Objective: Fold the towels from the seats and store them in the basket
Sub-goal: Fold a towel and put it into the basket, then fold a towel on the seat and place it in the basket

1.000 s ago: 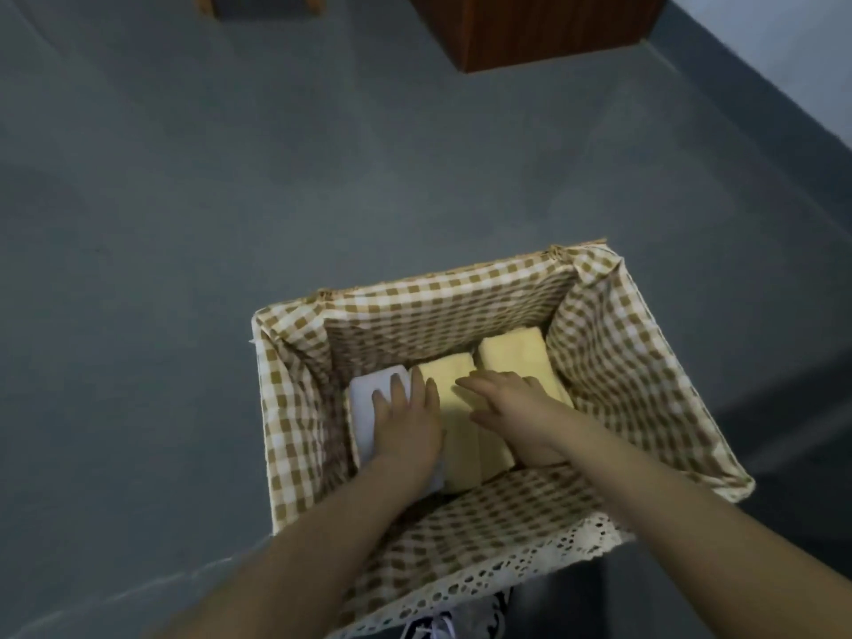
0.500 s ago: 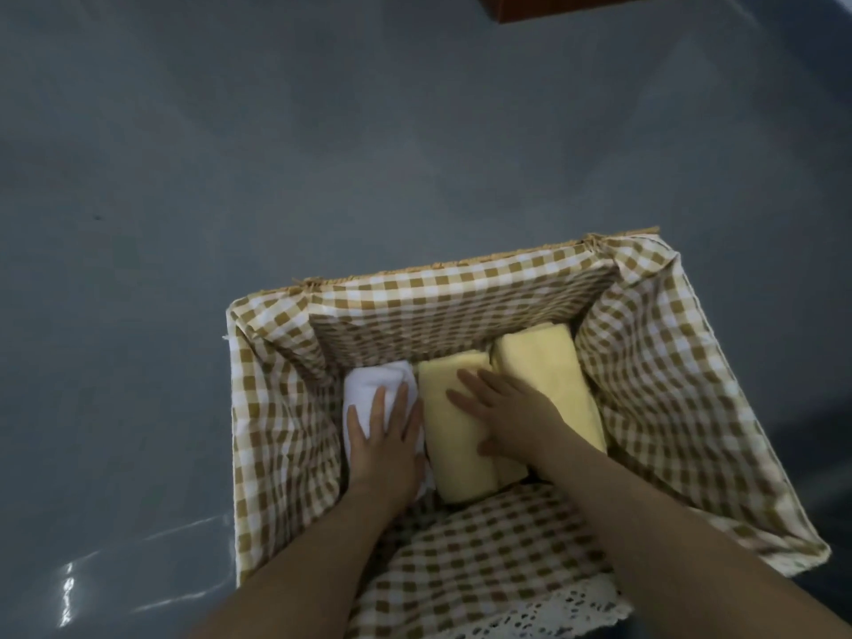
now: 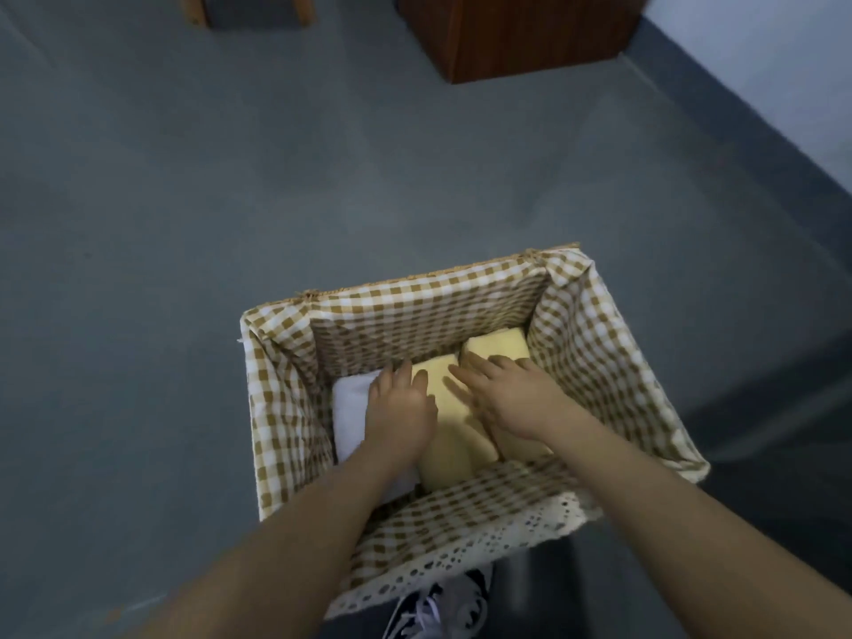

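While both hands press flat with fingers straight, the left hand (image 3: 400, 410) rests on the white towel (image 3: 350, 412) and the right hand (image 3: 507, 398) on two yellow towels (image 3: 454, 426) inside the basket (image 3: 594, 357).

Brown-and-white gingham basket (image 3: 594, 362), white towel (image 3: 350, 408), yellow towels (image 3: 449, 403).

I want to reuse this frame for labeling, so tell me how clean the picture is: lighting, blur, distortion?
Head view: dim, flat light, soft throughout; the left hand and right hand slightly blurred, casting faint shadows on the middle yellow towel; the white towel is the brightest patch, with no texture showing; wide-angle bend skews the basket rim and stretches the forearms.
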Motion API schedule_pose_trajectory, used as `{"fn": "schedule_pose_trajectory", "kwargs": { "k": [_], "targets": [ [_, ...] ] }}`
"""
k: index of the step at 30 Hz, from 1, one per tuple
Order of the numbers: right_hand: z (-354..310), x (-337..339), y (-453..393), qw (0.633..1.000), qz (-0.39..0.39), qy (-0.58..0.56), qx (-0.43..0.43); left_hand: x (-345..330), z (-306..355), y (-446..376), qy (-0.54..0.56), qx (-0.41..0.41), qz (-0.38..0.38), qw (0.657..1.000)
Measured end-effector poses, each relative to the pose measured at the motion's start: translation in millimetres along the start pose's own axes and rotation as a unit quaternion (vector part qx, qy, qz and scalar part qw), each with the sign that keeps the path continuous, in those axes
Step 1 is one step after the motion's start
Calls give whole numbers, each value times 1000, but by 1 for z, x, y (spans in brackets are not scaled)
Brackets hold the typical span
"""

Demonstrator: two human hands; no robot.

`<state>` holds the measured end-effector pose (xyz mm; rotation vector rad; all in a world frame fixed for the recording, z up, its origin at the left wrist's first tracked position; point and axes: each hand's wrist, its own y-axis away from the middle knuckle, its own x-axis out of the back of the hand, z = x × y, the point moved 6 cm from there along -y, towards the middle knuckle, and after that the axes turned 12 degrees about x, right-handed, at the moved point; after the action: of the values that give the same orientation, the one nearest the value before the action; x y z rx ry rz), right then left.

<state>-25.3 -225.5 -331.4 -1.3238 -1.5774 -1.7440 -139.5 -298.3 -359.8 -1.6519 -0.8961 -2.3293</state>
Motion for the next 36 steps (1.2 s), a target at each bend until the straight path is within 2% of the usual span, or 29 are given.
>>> {"fn": "schedule_pose_trajectory", "kwargs": {
  "k": [5,8,12,16,22,27,31,36],
  "targets": [
    [8,72,90,984,125,7,-130,99,56,33,33,-76,68,994],
    [3,109,155,960,194,9,-200,149,96,71,50,-166,107,979],
    [-9,147,253,920,264,30,-289,205,154,129,69,-300,142,941],
    [-26,157,355,870,316,40,-377,232,220,188,54,-432,163,885],
    [-56,122,493,766,376,18,-522,228,336,281,37,-597,117,793],
    [-87,70,604,653,403,-26,-641,197,417,367,23,-700,43,713],
    [-115,27,677,577,406,-31,-708,163,468,437,-11,-755,-1,656],
    [-149,-28,757,502,427,-35,-751,118,517,525,-7,-787,-57,614]
  ]
}}
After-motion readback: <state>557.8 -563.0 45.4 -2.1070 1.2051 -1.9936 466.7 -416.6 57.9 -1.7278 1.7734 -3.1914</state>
